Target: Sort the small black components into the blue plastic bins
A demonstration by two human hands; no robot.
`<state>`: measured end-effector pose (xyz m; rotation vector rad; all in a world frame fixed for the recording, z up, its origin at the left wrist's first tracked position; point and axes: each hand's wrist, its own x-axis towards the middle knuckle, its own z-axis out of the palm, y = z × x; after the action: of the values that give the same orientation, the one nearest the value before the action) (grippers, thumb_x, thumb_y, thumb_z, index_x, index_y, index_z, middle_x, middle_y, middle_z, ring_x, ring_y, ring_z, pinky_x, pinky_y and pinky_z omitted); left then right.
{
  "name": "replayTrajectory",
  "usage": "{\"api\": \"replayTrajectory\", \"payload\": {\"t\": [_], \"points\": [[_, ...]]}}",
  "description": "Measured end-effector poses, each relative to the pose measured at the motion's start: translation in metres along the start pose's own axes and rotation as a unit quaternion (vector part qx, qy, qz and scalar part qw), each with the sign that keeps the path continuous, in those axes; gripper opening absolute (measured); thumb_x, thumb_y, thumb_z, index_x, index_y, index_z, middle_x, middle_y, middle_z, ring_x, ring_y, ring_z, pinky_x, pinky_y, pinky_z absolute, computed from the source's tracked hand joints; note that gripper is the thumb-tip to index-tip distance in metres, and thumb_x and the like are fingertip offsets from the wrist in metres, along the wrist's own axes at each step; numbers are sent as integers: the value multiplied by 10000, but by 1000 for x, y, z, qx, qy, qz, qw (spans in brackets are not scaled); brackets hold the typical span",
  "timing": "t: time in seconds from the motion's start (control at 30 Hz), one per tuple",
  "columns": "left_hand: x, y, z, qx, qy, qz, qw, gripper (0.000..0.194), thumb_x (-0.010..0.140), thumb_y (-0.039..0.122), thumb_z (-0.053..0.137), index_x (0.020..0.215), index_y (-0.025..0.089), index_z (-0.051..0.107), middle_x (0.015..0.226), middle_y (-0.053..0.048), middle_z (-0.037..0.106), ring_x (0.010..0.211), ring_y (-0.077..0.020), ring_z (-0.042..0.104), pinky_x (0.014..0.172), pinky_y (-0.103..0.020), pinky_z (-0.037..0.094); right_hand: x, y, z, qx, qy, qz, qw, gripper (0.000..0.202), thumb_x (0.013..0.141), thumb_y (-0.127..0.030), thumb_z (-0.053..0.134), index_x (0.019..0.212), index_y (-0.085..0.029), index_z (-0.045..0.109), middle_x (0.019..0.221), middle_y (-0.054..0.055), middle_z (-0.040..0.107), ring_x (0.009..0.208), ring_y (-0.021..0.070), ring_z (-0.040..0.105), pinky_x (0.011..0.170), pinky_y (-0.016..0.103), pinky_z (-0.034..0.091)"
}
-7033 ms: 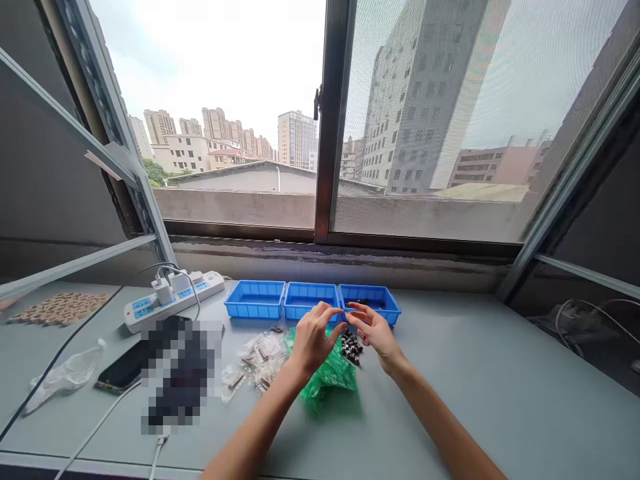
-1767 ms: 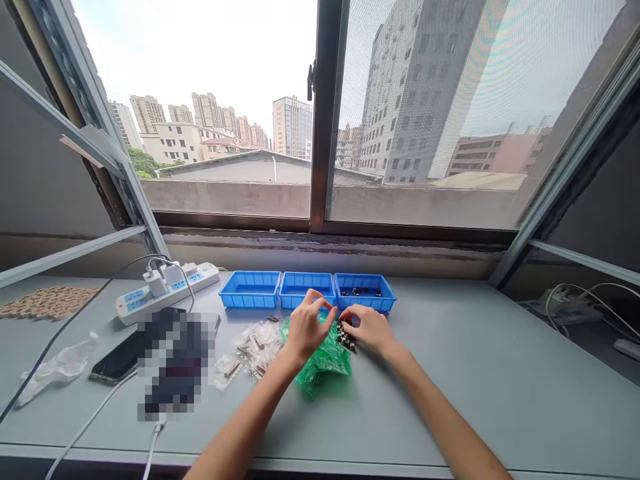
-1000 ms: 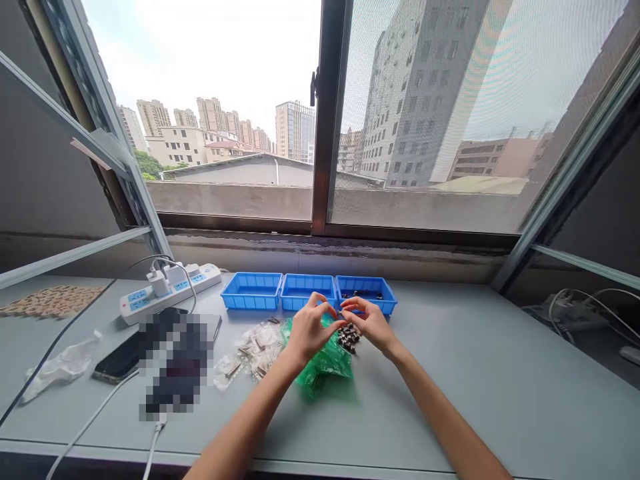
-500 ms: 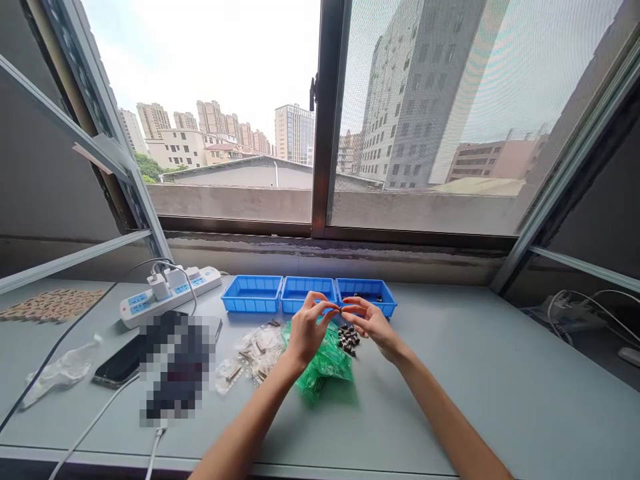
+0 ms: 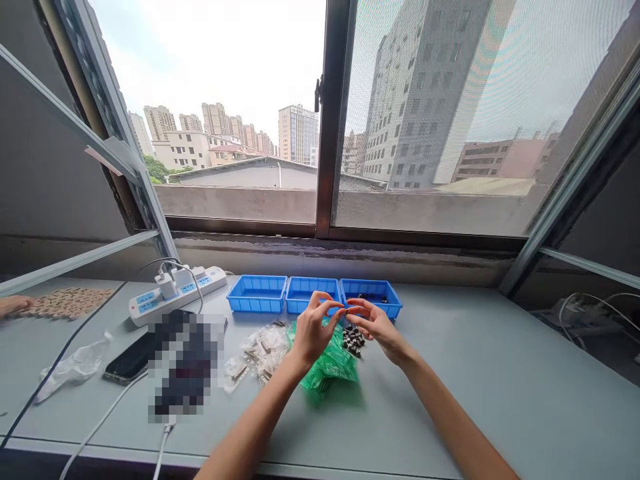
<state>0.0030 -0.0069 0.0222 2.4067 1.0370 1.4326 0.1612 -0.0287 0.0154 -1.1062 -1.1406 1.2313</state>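
Observation:
My left hand [image 5: 313, 332] and my right hand [image 5: 379, 328] meet fingertip to fingertip in front of the blue bins. Both are pinched round a tiny dark piece, too small to name. Below them lies a crumpled green plastic bag [image 5: 333, 370], partly hidden by my left hand. A pile of small dark and silvery parts [image 5: 353, 341] sits beside the bag, under my right hand. Left of the bag are clear plastic packets [image 5: 263, 350] with small metal pieces. The right blue bin [image 5: 395, 311] holds some dark parts.
Two more blue bins [image 5: 257, 305] [image 5: 295, 307] stand left of it. A power strip [image 5: 177, 295], a black phone [image 5: 127, 360], cables and a plastic wrapper [image 5: 75, 370] lie left. Another person's hand [image 5: 15, 305] touches wooden pieces [image 5: 73, 303] at far left.
The whole view has shifted slightly, with the scene now further right. Another person's hand has come in at the far left. My hands stay pinched together.

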Motion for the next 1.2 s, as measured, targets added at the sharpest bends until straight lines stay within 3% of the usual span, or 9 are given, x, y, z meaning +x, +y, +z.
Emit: {"api": "replayTrajectory", "payload": {"t": [0.4, 0.73, 0.97, 1.2], "points": [[-1, 1, -1, 23, -16, -6, 1000, 152, 827, 295, 568, 764, 206, 674, 944, -18, 555, 665, -78, 565, 533, -182, 452, -1, 0, 4, 8, -23, -7, 1000, 483, 519, -405, 784, 929, -207, 621, 780, 2, 653, 412, 24, 353, 386, 193, 272], [0, 4, -2, 28, -9, -20, 999, 202, 847, 350, 533, 789, 198, 652, 939, -15, 556, 620, -73, 559, 520, -185, 442, 1, 0, 2, 4, 29, -21, 999, 410, 562, -423, 734, 889, -202, 622, 805, -3, 616, 380, 2, 310, 385, 200, 228], [2, 4, -4, 49, -13, -48, 998, 196, 839, 380, 539, 874, 213, 635, 955, -11, 559, 605, -82, 563, 527, -200, 454, 0, -7, 3, 31, 78, -11, 996, 407, 517, -414, 721, 836, -187, 609, 667, -35, 576, 368, 10, 282, 390, 206, 184], [0, 2, -2, 84, -30, -15, 996, 158, 828, 360, 563, 849, 236, 660, 962, -1, 556, 669, -91, 586, 574, -201, 480, 1, -3, 4, 17, 39, 11, 999, 462, 482, -418, 756, 851, -186, 605, 712, -22, 619, 361, -1, 273, 392, 203, 181]]}}
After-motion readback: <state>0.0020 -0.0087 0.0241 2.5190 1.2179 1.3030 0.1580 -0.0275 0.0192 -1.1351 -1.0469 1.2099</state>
